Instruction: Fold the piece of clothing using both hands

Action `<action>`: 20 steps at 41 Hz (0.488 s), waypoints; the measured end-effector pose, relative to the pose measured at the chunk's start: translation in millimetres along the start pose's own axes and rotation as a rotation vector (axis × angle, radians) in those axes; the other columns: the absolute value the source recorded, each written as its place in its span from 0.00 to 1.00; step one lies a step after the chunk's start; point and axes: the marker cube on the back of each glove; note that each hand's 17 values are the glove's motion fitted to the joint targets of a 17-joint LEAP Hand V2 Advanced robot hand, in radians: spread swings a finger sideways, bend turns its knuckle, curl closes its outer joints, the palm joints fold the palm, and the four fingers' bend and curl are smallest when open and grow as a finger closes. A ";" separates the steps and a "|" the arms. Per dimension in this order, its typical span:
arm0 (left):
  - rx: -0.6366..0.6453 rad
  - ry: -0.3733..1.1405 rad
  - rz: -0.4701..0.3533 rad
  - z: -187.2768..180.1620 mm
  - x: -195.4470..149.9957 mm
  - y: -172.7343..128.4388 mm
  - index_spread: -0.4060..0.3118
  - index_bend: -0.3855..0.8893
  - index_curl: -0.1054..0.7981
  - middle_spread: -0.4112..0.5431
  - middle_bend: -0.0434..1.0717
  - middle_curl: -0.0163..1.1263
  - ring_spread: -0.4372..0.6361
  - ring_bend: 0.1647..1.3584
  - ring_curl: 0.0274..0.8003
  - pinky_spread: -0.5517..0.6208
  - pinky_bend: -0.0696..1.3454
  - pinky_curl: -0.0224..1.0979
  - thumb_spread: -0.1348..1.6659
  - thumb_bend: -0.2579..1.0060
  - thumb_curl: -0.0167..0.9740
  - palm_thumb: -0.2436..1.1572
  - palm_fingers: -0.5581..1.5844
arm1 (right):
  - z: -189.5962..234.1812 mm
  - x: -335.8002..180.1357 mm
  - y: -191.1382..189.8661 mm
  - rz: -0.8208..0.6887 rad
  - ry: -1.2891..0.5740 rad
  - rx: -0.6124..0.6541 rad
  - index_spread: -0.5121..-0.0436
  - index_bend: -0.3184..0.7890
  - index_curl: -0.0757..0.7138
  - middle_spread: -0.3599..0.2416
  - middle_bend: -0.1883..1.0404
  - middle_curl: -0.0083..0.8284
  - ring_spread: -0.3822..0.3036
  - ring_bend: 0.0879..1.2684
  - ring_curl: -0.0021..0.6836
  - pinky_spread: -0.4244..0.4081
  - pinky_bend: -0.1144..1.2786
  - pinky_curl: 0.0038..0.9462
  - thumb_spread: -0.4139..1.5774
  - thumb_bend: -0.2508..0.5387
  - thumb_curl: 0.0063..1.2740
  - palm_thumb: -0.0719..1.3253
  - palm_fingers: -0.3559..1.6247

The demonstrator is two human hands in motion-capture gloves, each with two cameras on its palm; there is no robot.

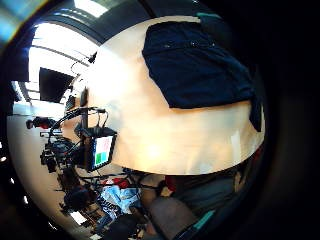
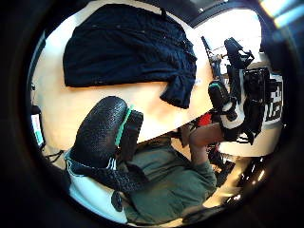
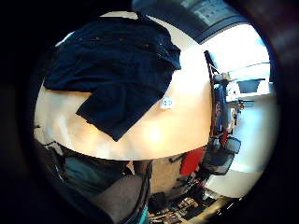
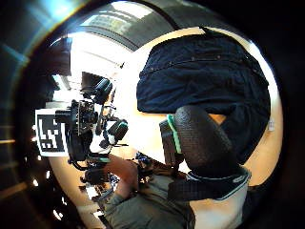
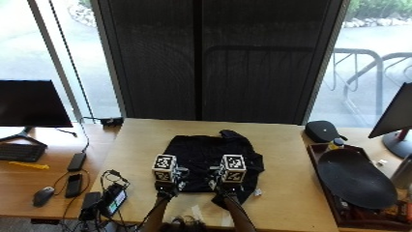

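On the light wooden table (image 5: 141,145), a black shirt (image 5: 209,157) was seen lying spread out, one sleeve (image 3: 114,109) folded across toward the near edge. Left hand (image 5: 169,186) and right hand (image 5: 225,186) were held above its near edge, apart from the cloth. Finger state could not be determined. No legible writing was found.

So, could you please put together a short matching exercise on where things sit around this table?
Things:
1. black garment
2. black pouch
3. computer mouse
4. small screen device

Places:
A. left side desk, near edge
B. spread in the table's middle, beyond both hands
C. table's near left corner
D. far right, beside the tray

Pairs: 1-B, 2-D, 3-A, 4-C
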 end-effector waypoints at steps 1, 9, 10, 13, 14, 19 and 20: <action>-0.001 0.001 0.000 -0.7 0.3 0.6 0.49 0.43 0.17 0.45 0.25 0.07 0.49 0.20 0.06 0.58 0.27 0.06 0.30 0.24 0.06 0.24 0.48 | 0.8 0.5 -0.9 0.002 0.002 0.002 0.72 0.47 0.16 0.67 0.25 0.03 0.66 0.10 0.04 0.68 0.42 0.11 0.42 0.72 0.04 0.36 0.29; 0.015 -0.005 0.004 1.3 -3.2 -3.2 0.42 0.43 0.26 0.46 0.24 0.17 0.55 0.25 0.20 0.68 0.30 0.14 0.50 0.21 0.12 0.24 0.45 | 8.3 4.9 -10.2 0.014 0.026 0.030 0.47 0.46 0.29 0.73 0.27 0.09 0.75 0.12 0.14 0.80 0.48 0.22 0.69 0.93 0.10 0.47 0.26; 0.015 -0.006 0.006 0.1 -3.0 -2.3 0.42 0.43 0.27 0.46 0.24 0.18 0.56 0.25 0.21 0.69 0.31 0.15 0.52 0.21 0.13 0.24 0.45 | 9.1 5.3 -10.6 0.016 0.025 0.027 0.45 0.45 0.30 0.73 0.28 0.10 0.76 0.12 0.14 0.81 0.49 0.23 0.71 0.94 0.10 0.47 0.26; 0.013 -0.004 0.005 -6.3 -0.7 2.6 0.41 0.43 0.30 0.46 0.23 0.20 0.57 0.26 0.23 0.71 0.31 0.16 0.55 0.20 0.15 0.24 0.45 | 4.7 2.9 -6.8 0.012 0.017 0.024 0.42 0.45 0.33 0.74 0.28 0.12 0.78 0.13 0.17 0.83 0.49 0.25 0.77 0.97 0.12 0.48 0.25; 0.015 -0.004 0.004 -5.8 -0.8 2.2 0.41 0.42 0.30 0.46 0.23 0.20 0.57 0.26 0.23 0.71 0.31 0.17 0.56 0.19 0.15 0.24 0.45 | 1.6 1.1 -4.1 0.008 0.012 0.022 0.40 0.45 0.34 0.75 0.28 0.12 0.78 0.13 0.17 0.83 0.49 0.25 0.79 0.97 0.12 0.48 0.25; 0.010 -0.014 0.000 0.9 -3.5 -1.3 0.40 0.42 0.34 0.46 0.23 0.23 0.58 0.26 0.26 0.73 0.31 0.18 0.59 0.19 0.18 0.24 0.44 | -2.3 -0.3 0.6 0.000 0.000 0.014 0.37 0.45 0.37 0.76 0.28 0.15 0.80 0.14 0.20 0.85 0.50 0.28 0.85 0.99 0.14 0.48 0.24; 0.008 -0.016 -0.001 0.3 -3.4 -0.6 0.40 0.42 0.34 0.46 0.23 0.24 0.58 0.27 0.26 0.73 0.31 0.19 0.60 0.19 0.19 0.24 0.44 | -0.7 1.1 -1.1 0.003 0.002 0.017 0.37 0.45 0.38 0.76 0.28 0.16 0.80 0.14 0.21 0.85 0.50 0.28 0.86 0.99 0.14 0.48 0.24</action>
